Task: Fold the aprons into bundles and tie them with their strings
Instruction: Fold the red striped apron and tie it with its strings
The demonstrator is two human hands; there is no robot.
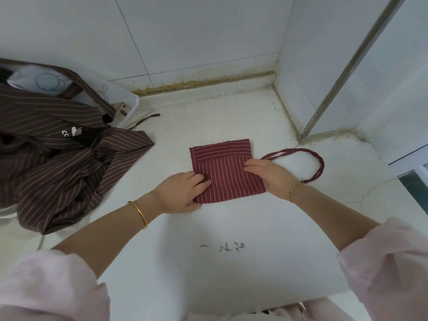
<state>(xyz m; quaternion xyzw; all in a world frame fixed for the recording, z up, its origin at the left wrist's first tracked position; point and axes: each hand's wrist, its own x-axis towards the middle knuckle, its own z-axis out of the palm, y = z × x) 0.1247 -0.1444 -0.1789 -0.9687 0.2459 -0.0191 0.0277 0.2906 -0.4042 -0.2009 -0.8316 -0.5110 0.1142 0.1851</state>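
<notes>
A red apron with white stripes (pixel 225 171) lies folded into a small flat square in the middle of the white counter (pixel 231 228). My left hand (pixel 179 193) rests on its lower left corner, thumb under the edge and fingers laid on top. My right hand (pixel 268 174) presses on its right edge with the fingers lying flat. The apron's red strings (pixel 317 162) loop out on the counter to the right, behind my right wrist.
A heap of brown striped aprons (pixel 58 158) fills the left side, spilling over a white plastic bin (pixel 125 105). Tiled walls close the back and right; a metal frame (pixel 342 75) rises at the right corner. Some dark writing (pixel 224 246) marks the counter's front.
</notes>
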